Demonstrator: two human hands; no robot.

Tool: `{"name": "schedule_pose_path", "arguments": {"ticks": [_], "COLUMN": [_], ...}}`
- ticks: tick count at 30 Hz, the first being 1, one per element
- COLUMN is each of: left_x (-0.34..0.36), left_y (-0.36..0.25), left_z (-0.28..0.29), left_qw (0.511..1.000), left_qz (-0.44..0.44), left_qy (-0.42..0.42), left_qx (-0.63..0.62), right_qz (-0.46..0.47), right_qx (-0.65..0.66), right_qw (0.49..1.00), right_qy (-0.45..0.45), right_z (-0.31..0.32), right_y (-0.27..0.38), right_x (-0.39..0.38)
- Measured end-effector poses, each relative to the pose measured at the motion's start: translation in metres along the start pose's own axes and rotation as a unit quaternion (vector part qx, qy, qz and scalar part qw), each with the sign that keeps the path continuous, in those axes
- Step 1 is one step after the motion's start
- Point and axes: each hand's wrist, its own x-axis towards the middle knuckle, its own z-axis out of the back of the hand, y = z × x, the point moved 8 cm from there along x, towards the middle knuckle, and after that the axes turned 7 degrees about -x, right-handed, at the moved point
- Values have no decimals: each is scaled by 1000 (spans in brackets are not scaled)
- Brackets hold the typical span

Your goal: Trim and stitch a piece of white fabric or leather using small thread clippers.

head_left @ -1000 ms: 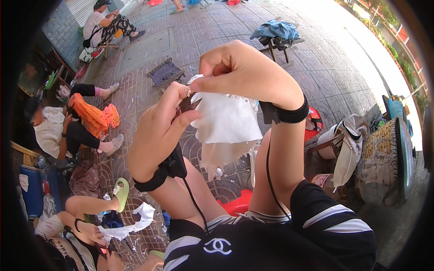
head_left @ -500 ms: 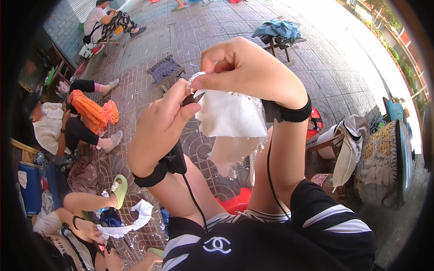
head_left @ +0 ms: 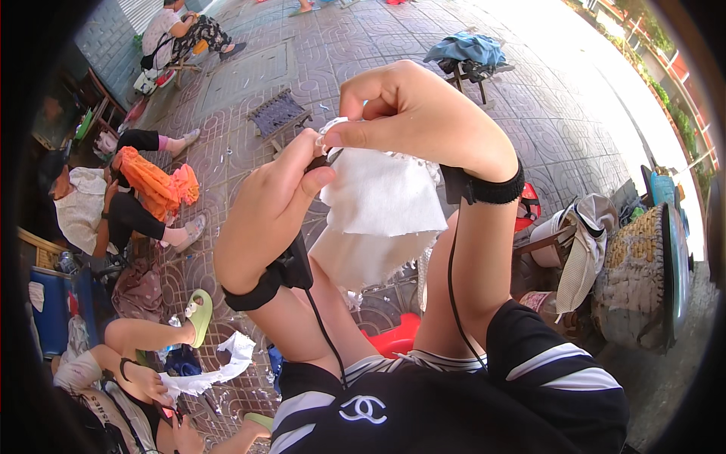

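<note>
A piece of white cloth (head_left: pixel 384 198) with frayed edges hangs in front of me between my knees, folded over so a second layer shows below. My right hand (head_left: pixel 414 119) pinches its gathered top edge between thumb and fingers. Close against it, my left hand (head_left: pixel 266 195) is closed round small dark snips (head_left: pixel 321 161). Their short blades lie at the cloth's upper left corner, mostly hidden by my fingers and the cloth. Loose white threads curl beside my right thumb.
A red plastic stool or basin (head_left: pixel 395 337) shows between my legs. At lower left a person handles a white cloth strip (head_left: pixel 219 371); another holds orange cloth (head_left: pixel 151 185). A woven stool (head_left: pixel 280 113) stands ahead, a wicker basket (head_left: pixel 631 265) at right.
The blades of the snips, pointing out at the cloth before, are now mostly covered at its corner. The cloth's lower layer has swung left and spread wider. Both hands have barely moved.
</note>
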Motion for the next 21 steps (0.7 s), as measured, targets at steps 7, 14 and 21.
{"name": "schedule_pose_path", "arguments": {"ticks": [7,14,21], "left_x": [-1,-3,-1], "left_y": [0,2,3], "left_z": [2,4,2], "left_qw": [1000,1000,999], "left_qz": [17,19,47], "left_qy": [-8,-9,10], "left_qx": [-3,8,-4], "right_qz": [1,5,-11], "right_qx": [-4,7,10], "right_qw": [1000,1000,1000], "right_qy": [4,-9,-7], "right_z": [-1,3,2], "right_y": [1,0,-1], "right_x": [1,1,0]}}
